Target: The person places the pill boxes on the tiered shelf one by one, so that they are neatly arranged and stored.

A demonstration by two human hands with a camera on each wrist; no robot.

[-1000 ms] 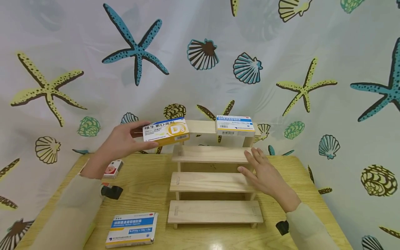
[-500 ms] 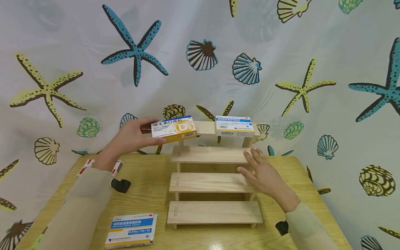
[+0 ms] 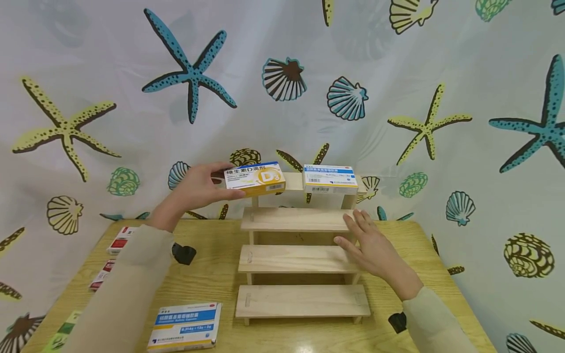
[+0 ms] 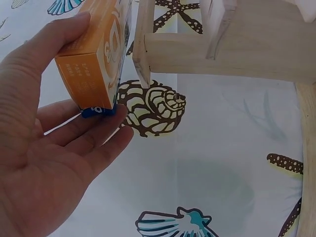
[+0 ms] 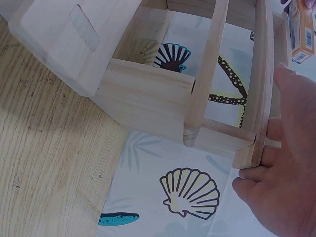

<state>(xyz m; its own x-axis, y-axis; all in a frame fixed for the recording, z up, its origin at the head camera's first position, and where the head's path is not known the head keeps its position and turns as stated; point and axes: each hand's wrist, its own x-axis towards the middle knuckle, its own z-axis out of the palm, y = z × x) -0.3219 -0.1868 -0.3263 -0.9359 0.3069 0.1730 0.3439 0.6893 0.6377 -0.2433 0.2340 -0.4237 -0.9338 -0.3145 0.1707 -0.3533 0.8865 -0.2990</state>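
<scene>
My left hand (image 3: 198, 186) grips a yellow-and-white vitamin D drops box (image 3: 255, 177), thumb at the near side and fingers behind. It is at the left end of the top step of a wooden tiered rack (image 3: 302, 301); whether it touches the wood I cannot tell. In the left wrist view, the box's orange end (image 4: 83, 81) is beside the rack. On the right, my right hand (image 3: 375, 245) rests against the side of the upper steps, fingers extended. A blue-and-white medicine box (image 3: 330, 177) lies on the top step's right part.
Another blue-and-white medicine box (image 3: 185, 326) lies on the table (image 3: 212, 274) left of the rack. Two red-and-white boxes (image 3: 120, 240) and a green packet (image 3: 64, 331) are by my left sleeve. A patterned curtain (image 3: 282, 122) hangs behind.
My left hand has carried the vitamin D box rightward, over the top step's left end. The left sleeve's shift uncovers the red-and-white boxes and green packet. My right hand stays put.
</scene>
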